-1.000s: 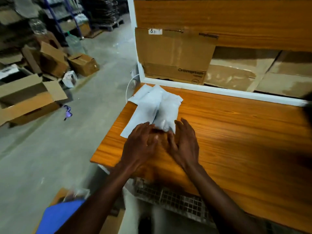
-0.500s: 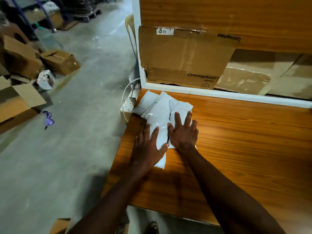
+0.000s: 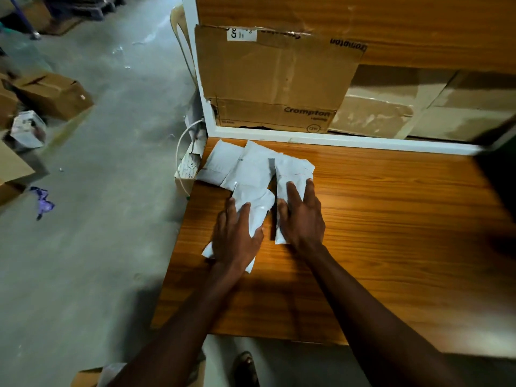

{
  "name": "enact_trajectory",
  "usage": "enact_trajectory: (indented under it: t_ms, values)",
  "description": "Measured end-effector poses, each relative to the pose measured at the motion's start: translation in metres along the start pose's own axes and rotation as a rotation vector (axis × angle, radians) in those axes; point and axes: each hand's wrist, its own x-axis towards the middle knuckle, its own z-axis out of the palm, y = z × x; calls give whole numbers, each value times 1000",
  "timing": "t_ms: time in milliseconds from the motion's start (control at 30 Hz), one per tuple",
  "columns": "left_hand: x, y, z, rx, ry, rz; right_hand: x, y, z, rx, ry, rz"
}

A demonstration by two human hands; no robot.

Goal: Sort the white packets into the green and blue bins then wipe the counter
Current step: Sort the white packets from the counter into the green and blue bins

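Four white packets (image 3: 252, 170) are spread at the back left corner of the wooden counter (image 3: 391, 233). The left hand (image 3: 237, 238) is laid flat on the nearest packet (image 3: 255, 205), fingers straight, nothing gripped. The right hand (image 3: 303, 216) is pressed flat on the packet beside it (image 3: 293, 170), fingers straight too. A Crompton cardboard box (image 3: 273, 79) is stood behind the packets.

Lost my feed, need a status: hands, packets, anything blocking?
Left hand and right hand flat, each pressing a white packet. Rest of pile at counter corner. No bins in view. Nothing blocking.
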Motion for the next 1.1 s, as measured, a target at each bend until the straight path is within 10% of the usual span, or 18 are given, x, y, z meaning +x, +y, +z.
enact_trajectory:
  t_ms: [500, 1100]
  values:
    - [-94, 178, 11, -188, 141, 354, -126, 168, -142, 121, 414, 177]
    - [-260, 527, 124, -287, -215, 966, -307, 442, -309, -26, 774, 696]
